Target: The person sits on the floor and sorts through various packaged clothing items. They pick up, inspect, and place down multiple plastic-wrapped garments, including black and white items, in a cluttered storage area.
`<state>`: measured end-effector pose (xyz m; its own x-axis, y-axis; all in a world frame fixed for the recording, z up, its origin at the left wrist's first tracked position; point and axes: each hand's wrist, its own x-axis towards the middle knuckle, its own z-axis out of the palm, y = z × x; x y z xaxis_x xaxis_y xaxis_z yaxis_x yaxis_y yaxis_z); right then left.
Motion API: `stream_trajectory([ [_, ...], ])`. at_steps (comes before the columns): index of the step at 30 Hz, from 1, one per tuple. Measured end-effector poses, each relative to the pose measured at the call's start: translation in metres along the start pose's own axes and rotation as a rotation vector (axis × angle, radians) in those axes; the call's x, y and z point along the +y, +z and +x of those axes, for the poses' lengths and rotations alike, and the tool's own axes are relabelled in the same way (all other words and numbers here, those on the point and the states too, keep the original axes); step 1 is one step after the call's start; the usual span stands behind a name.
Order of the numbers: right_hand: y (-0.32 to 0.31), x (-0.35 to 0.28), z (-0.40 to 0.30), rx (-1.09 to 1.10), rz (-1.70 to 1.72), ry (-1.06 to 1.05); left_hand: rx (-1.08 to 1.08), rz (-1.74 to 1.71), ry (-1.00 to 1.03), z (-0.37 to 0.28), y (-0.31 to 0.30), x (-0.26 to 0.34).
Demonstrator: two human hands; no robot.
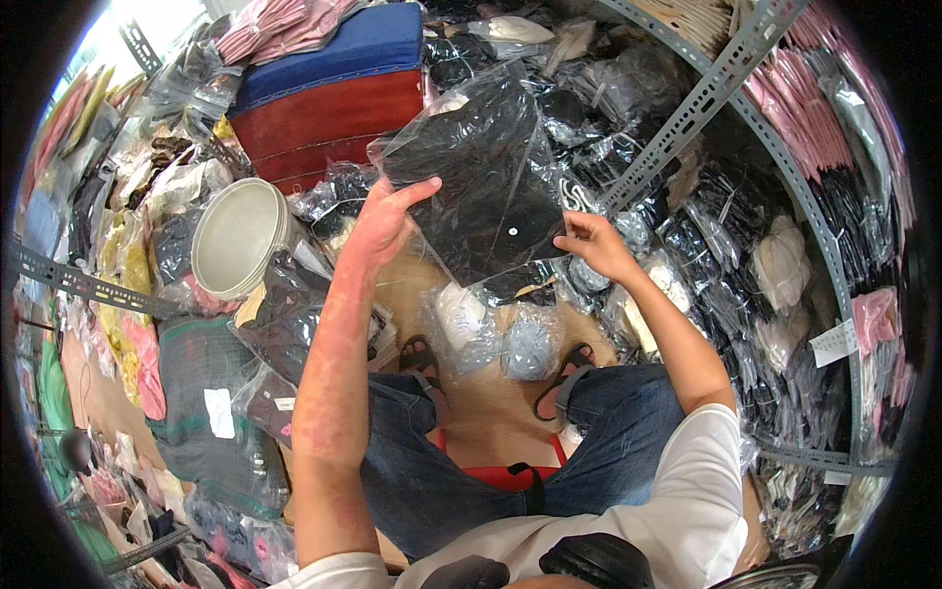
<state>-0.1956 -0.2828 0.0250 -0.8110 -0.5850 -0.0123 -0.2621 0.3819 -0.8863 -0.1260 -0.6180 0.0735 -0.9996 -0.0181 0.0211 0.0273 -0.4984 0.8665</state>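
Observation:
A clear plastic bag with a folded black garment (478,169) inside is stretched between my two hands. My left hand (383,221) pinches its left edge, the thumb lying over the plastic. At the lower right corner, my right hand (592,243) grips the bag between thumb and fingers. A small white round spot (514,231), perhaps a button or sticker, shows on the black cloth. Below the bag, on the floor between my feet, lie a bagged white bundle (460,316) and a bagged light-blue bundle (531,342).
Stacked round tubs (239,239) stand at left, near a blue-topped red box (327,96). A slotted metal shelf post (684,118) slants down at right, before shelves of bagged black garments (706,228). A dark checked cloth bundle (213,420) lies at lower left.

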Motion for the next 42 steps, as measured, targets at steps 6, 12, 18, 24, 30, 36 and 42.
stream_trajectory([
  [6, 0.000, 0.007, 0.001, 0.020, -0.128, 0.017, 0.011, 0.193, 0.073, -0.003, 0.004, -0.001],
  [12, 0.002, 0.014, 0.004, 0.178, 0.010, -0.068, -0.109, 0.463, 0.111, -0.006, 0.017, -0.003],
  [18, -0.006, -0.043, 0.004, 0.198, 0.045, -0.214, -0.187, 0.520, 0.121, -0.010, 0.036, 0.002],
  [24, -0.002, -0.088, -0.010, 0.381, -0.169, -0.479, -0.042, 0.465, 0.073, -0.005, 0.018, -0.014],
  [30, -0.012, -0.097, -0.020, 0.411, -0.460, -0.625, -0.037, 0.515, 0.059, -0.005, 0.026, -0.018],
  [36, -0.009, -0.112, -0.027, 0.442, -0.725, -0.898, -0.063, 0.418, 0.137, -0.004, 0.030, -0.015],
  [42, -0.008, -0.114, -0.027, 0.458, -0.837, -0.978, -0.038, 0.365, 0.060, -0.001, 0.028, -0.022],
])
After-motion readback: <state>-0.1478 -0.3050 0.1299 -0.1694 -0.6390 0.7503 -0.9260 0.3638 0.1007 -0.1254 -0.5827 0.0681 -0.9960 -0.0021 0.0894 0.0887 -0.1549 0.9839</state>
